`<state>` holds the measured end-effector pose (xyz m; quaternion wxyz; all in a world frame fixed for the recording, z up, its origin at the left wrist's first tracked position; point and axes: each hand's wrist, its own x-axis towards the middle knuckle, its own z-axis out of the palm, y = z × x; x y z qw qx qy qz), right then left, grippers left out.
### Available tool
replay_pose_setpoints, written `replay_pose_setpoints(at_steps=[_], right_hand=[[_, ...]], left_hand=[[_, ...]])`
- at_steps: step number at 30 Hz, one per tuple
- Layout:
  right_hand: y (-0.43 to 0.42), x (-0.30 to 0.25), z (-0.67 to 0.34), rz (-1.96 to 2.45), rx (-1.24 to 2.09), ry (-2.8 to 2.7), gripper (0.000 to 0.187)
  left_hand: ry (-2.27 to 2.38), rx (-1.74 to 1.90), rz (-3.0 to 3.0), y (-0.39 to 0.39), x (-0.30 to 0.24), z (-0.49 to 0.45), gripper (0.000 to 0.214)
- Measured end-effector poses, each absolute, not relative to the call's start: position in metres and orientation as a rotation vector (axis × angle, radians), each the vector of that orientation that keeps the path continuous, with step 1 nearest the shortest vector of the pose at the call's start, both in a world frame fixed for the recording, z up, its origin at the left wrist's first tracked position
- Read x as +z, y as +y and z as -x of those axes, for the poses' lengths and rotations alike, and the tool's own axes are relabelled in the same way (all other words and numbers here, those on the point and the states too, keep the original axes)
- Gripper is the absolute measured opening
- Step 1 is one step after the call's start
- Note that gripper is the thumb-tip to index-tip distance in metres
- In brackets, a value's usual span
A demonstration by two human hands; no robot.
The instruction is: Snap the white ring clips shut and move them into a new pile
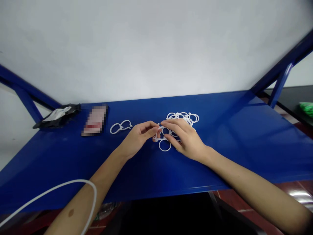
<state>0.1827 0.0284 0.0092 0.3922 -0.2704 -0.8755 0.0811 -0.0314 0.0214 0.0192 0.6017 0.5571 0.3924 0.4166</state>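
Near the middle of the blue tabletop, my left hand [137, 137] pinches a white plastic ring [155, 137] between thumb and fingers. Close beside it, my right hand [184, 135] lies over a bunch of similar white rings, its thumb and forefinger apart and its fingertips touching the nearest ones. One loose ring [165, 145] rests just below the fingertips. Behind my right hand more of the ring pile [183, 117] shows, partly covered by the hand. Two joined white rings [121, 127] lie apart, to the left of my left hand.
A phone-shaped item [95, 120], its face blurred, lies at the left on the blue table [220, 124]. Farther left is a black plastic package [58, 116] with a white label. A white cable [70, 181] loops over my left forearm. Blue braces stand at both sides, with a pale wall behind.
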Motion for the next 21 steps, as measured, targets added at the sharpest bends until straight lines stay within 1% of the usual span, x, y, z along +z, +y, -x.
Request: replay_pose_setpoints(at_steps=[6,11,14,18,21], right_hand=[[0.0265,0.0053,-0.1821,0.685,0.445,-2.147,0.023],[0.0266,0.0076,-0.1813,0.777,0.567,-2.001,0.022],[0.0278,0.0066,-0.1813,0.851,0.718,-1.875,0.021],[0.0292,0.0032,-0.1804,0.903,0.884,-1.747,0.023],[0.0292,0.0018,-0.1792,0.918,0.953,-1.707,0.022]], left_hand=[[0.894,0.906,-1.322,0.0198,0.0155,0.0295,0.027],[0.882,0.937,-1.304,0.0183,0.0177,0.0299,0.029],[0.889,0.952,-1.305,0.0181,0.0180,0.0302,0.028],[0.880,0.956,-1.304,0.0193,0.0165,0.0296,0.035],[0.928,0.992,-1.342,0.0196,0.0172,0.0281,0.029]])
